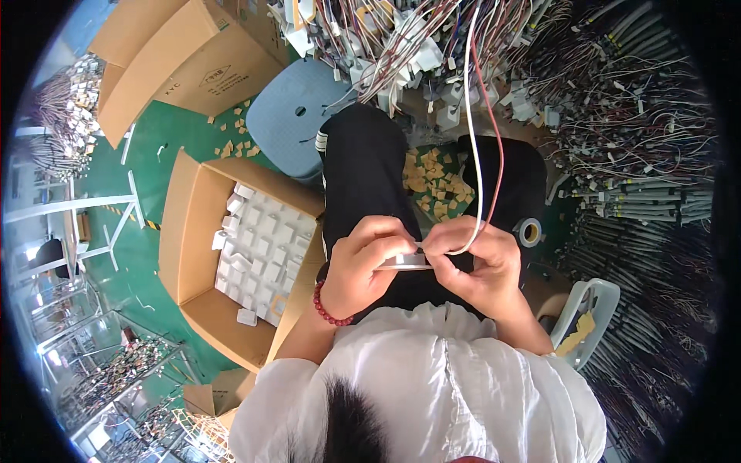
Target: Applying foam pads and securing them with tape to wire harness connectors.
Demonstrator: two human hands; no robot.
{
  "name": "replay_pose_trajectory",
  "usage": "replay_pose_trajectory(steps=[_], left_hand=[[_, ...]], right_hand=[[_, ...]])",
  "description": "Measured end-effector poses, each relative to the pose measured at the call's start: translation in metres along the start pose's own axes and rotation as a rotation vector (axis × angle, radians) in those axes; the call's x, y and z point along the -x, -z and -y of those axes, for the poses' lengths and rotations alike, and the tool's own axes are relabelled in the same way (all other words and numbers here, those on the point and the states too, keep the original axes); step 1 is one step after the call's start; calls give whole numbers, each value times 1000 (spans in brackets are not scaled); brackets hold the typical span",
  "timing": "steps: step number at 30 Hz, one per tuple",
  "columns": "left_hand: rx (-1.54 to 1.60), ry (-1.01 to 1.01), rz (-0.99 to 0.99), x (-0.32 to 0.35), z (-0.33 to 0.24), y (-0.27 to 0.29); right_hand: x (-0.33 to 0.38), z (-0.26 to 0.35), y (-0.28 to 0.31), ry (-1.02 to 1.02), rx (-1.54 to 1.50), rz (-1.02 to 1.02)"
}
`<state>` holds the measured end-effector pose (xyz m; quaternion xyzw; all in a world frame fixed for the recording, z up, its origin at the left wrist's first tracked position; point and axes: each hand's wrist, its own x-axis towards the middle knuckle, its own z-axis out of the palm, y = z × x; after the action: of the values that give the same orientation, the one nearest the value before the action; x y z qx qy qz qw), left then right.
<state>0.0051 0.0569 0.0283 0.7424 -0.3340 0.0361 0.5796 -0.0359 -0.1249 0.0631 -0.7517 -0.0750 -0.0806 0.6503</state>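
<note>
Above my lap my two hands meet, fingertips almost touching. My left hand (pixel 367 262) is closed on a small white part (pixel 407 261) with a flat pale edge; my fingers hide much of it, so its kind is unclear. Opposite it, my right hand (pixel 482 266) pinches the end of a cable close to that part. A white wire (pixel 470 100) and a red wire (pixel 494 123) loop down from the top of the view to my right fingers. Whether the wire end touches the white part is hidden by the fingertips.
At my left stands an open cardboard box (pixel 181 231) holding rows of white block-shaped parts (pixel 258 239). A blue stool (pixel 278 108) is beyond it. Bundled wires (pixel 641 147) pile up ahead and right. A tape roll (pixel 529 231) and a clear bin (pixel 606 309) lie to my right.
</note>
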Motion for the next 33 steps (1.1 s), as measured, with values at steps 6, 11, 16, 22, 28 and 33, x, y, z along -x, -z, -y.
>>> replay_pose_trajectory(steps=[6, 11, 16, 22, 28, 33], left_hand=[[-10, 25, 21, -1, -3, 2], [-95, -48, -54, 8, 0, -5], [103, 87, -3, 6, -3, -2], [414, 287, 109, 9, -3, 3], [508, 343, 136, 8, -1, 4], [579, 431, 45, 13, -7, -1]], right_hand=[[2, -1, 1, -197, -219, 3], [7, -5, -3, -309, -481, -34], [8, -8, 0, -199, -325, -13], [8, -10, 1, -198, -344, 26], [8, -9, 3, -88, -249, 45], [3, -1, 4, 83, -41, 81]])
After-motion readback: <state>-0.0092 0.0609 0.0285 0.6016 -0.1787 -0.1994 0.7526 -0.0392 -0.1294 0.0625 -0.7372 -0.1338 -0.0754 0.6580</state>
